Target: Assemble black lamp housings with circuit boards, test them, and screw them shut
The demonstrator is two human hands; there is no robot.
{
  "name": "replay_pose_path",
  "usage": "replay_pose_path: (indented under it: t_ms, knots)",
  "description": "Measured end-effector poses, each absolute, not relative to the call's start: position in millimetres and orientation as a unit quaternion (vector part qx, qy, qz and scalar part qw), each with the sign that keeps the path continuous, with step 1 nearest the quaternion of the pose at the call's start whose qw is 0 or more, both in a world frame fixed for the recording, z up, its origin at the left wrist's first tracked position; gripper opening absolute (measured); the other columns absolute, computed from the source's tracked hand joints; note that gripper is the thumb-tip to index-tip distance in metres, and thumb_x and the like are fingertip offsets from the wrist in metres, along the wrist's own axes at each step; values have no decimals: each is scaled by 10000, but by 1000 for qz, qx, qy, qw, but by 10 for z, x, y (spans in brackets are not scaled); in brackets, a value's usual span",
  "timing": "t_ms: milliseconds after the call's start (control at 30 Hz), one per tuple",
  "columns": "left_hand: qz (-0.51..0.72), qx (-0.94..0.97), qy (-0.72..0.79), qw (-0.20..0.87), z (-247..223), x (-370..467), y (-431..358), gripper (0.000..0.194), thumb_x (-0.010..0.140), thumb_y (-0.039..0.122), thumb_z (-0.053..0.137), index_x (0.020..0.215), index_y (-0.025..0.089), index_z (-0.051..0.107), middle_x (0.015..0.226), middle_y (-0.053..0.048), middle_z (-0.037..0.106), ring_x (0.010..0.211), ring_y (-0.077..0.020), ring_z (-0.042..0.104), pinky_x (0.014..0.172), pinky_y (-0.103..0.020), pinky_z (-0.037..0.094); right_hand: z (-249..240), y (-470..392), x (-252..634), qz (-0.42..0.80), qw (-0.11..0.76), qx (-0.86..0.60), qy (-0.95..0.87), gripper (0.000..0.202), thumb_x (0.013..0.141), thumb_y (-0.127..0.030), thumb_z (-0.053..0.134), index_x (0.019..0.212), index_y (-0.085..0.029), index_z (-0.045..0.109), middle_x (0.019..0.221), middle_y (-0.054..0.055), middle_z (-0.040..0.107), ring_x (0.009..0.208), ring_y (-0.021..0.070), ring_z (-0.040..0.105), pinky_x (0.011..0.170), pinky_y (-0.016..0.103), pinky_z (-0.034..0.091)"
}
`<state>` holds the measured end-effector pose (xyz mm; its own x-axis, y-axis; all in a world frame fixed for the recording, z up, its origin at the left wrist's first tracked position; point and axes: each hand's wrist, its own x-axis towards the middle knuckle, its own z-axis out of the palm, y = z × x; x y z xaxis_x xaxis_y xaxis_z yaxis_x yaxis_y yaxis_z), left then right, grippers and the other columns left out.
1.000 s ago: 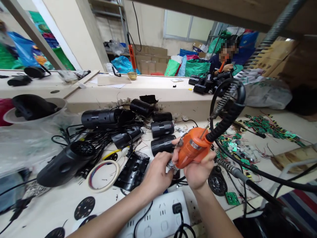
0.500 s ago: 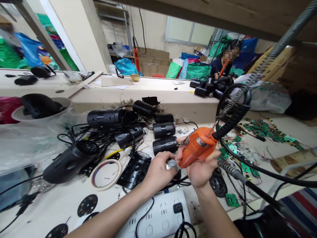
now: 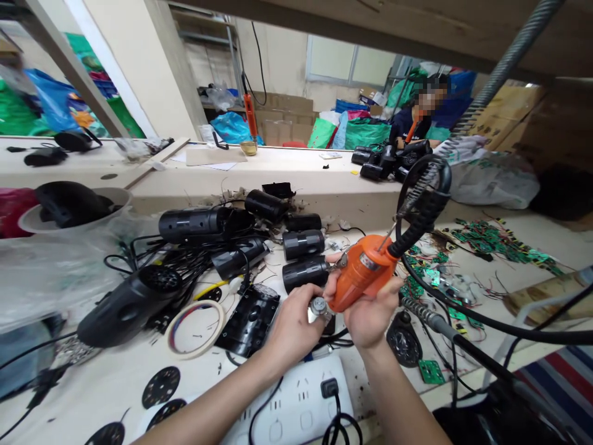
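My right hand point(image 3: 373, 312) is wrapped round an orange power tool point(image 3: 364, 272), which hangs on a black cable and a metal spring. Beside the tool's lower end, my left hand point(image 3: 296, 315) pinches a small silvery metal part point(image 3: 319, 305). Whether the tool's tip touches that part cannot be made out. Just behind the hands lie black cylindrical housings point(image 3: 304, 272). An opened black housing point(image 3: 249, 318) sits left of my left hand, next to a roll of tape point(image 3: 195, 329). Below the hands is a white power strip point(image 3: 306, 395).
Green circuit boards point(image 3: 504, 244) with wires spread over the right. Black cables and a large black housing point(image 3: 127, 306) lie at left, by a white bucket point(image 3: 121, 201). A person point(image 3: 414, 117) sits across the bench. A second spring-wrapped cable point(image 3: 430, 318) crosses at right.
The whole view has shifted slightly, with the bench objects a little further left. The orange tool has tilted slightly and its cable loop has moved left. Both hands keep their grips.
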<state>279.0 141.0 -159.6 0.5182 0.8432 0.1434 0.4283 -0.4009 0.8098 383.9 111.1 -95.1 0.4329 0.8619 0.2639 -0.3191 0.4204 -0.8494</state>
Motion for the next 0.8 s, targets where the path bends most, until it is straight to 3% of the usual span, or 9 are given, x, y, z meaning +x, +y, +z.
replay_pose_path:
  t_ms: [100, 200, 500, 633, 800]
  knots:
    - [281, 795, 401, 359, -1575, 2849, 1418, 172, 706, 96, 621, 823, 209, 564, 865, -12, 624, 868, -207, 555, 776, -329, 438, -967, 1115, 3829, 384, 761, -370, -371, 778, 657, -873, 498, 886, -157, 698, 511, 20, 595, 414, 147, 486, 409, 265, 403]
    - [277, 801, 402, 347, -1560, 2894, 1421, 171, 694, 58, 612, 762, 202, 549, 833, -20, 596, 850, -213, 525, 748, -330, 427, -984, 1120, 3824, 380, 758, -373, -378, 772, 667, -876, 476, 875, -165, 691, 498, 15, 579, 406, 161, 485, 401, 285, 414]
    - [267, 797, 417, 344, -1552, 2851, 1384, 193, 727, 78, 623, 866, 203, 579, 976, -42, 582, 954, -232, 519, 833, -384, 451, -700, 1004, 3826, 362, 764, -367, -389, 681, 670, -845, 482, 844, -229, 715, 485, 17, 552, 449, 222, 553, 435, 348, 465]
    - [278, 777, 440, 353, -1597, 2783, 1393, 284, 715, 119, 654, 976, 197, 574, 995, -48, 564, 965, -241, 521, 848, -400, 451, -703, 1050, 3717, 380, 765, -337, -397, 719, 678, -867, 450, 849, -218, 711, 530, 26, 591, 433, 198, 528, 418, 320, 434]
    - [287, 754, 457, 373, -1617, 2735, 1469, 302, 625, 43, 659, 876, 192, 581, 916, -18, 588, 896, -213, 560, 794, -353, 458, -889, 1219, 3606, 405, 757, -317, -403, 721, 680, -834, 500, 883, -173, 703, 504, 17, 585, 395, 156, 470, 406, 274, 383]
